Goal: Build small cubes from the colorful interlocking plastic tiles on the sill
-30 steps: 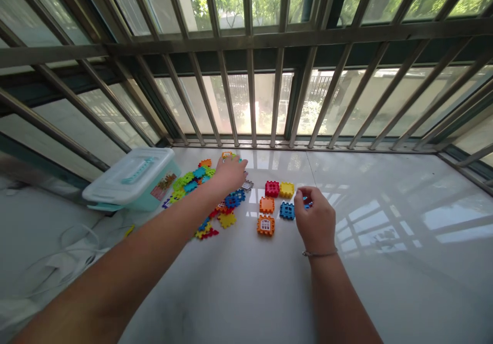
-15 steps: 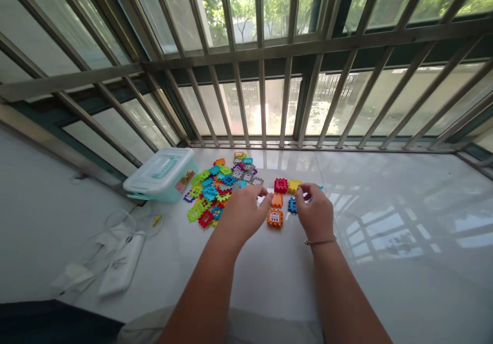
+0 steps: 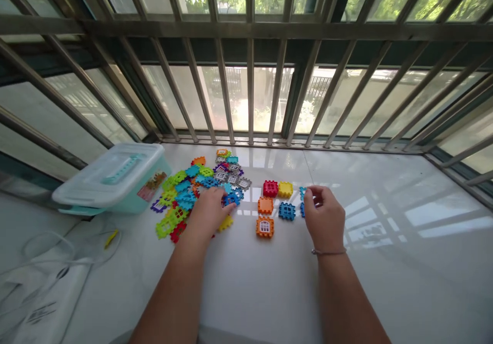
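My left hand reaches over the right side of a pile of interlocking plastic blocks, thumb and forefinger apart beside a blue window block. I cannot tell whether they touch it. My right hand is curled, fingertips pressed together next to a light blue block on the floor; whatever is inside is hidden. Between my hands are a red cube-like block, a yellow one, an orange one, a blue one and an orange one with a white window.
A lidded turquoise box stands left of the pile. Grey window blocks lie at the pile's back right. A white power strip with cables lies at the lower left. Metal window bars rise behind the glossy white floor.
My left hand has moved left, from beside the orange blocks to the pile. My right hand has shifted slightly right, uncovering the blue block. The view has turned a little.
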